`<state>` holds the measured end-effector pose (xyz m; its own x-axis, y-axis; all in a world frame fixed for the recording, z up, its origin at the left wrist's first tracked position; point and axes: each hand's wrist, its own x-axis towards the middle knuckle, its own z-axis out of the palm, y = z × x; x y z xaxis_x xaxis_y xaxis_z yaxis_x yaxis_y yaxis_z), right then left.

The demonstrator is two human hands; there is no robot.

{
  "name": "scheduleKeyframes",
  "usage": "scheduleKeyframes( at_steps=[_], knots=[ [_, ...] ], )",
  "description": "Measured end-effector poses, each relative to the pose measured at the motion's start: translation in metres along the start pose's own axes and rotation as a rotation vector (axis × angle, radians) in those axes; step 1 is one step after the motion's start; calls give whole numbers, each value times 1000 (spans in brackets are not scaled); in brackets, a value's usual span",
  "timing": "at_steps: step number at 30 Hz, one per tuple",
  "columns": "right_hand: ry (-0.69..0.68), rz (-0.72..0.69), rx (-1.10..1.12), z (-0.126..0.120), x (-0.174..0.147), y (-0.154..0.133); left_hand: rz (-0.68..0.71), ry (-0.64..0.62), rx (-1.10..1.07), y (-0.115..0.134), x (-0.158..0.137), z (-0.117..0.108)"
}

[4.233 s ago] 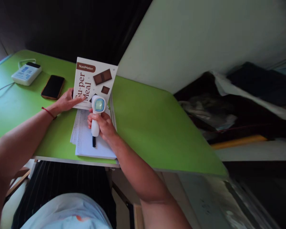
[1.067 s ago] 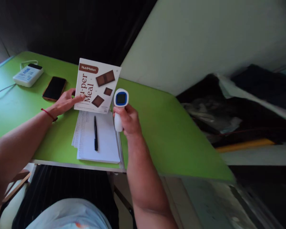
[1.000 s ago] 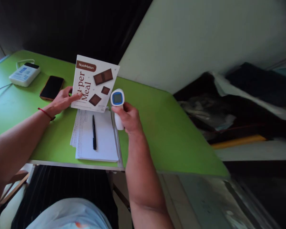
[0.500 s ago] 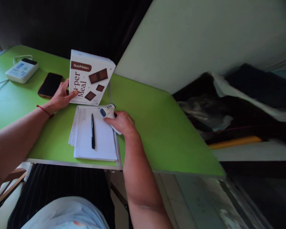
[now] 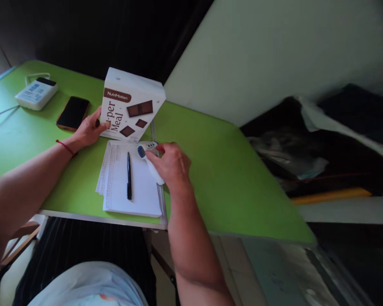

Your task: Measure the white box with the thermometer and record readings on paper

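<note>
A white box [image 5: 132,109] printed "NutriMotion" stands upright at the table's back. My left hand [image 5: 90,128] grips its lower left edge, thumb across the front and the other fingers partly hidden behind it. At the right side of the paper stack, my right hand [image 5: 174,163] pinches a white and blue infrared thermometer [image 5: 154,170] between thumb and fingers. The thermometer lies over the paper's right edge. On the stacked papers [image 5: 118,199] a black pen [image 5: 129,178] rests lengthwise, touched by neither hand.
Left of the box lie a phone [image 5: 72,112] in a brown case and a white device [image 5: 36,93] with a cable. The green table [image 5: 230,182] reaches right, towards a shelf holding dark cloth [image 5: 360,112] and a yellow strip [image 5: 332,196]. A wall rises behind.
The whole view has shifted slightly, so the table things appear further right. My right hand has raised its knuckles and changed its hold on the thermometer. My left hand stays on the box.
</note>
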<state>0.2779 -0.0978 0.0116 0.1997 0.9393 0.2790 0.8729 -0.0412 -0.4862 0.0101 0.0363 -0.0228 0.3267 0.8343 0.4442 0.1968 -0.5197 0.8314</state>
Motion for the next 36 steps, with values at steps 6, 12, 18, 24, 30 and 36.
scheduleKeyframes(
  at_steps=[6,12,18,24,30,36],
  knots=[
    [-215,-105,138,22,-16,-27,1,26,45,-7,0,-2],
    [-257,-143,172,29,-23,-33,-2,-9,72,2,-2,-3],
    [-247,-139,541,18,-16,-31,-43,218,237,10,-1,-2],
    [0,-167,942,15,-23,-39,84,236,291,74,-17,17],
    [275,-54,1092,14,-27,-48,487,-473,407,112,-63,71],
    [-29,56,1126,29,-32,-48,806,-723,336,112,-113,113]
  ],
)
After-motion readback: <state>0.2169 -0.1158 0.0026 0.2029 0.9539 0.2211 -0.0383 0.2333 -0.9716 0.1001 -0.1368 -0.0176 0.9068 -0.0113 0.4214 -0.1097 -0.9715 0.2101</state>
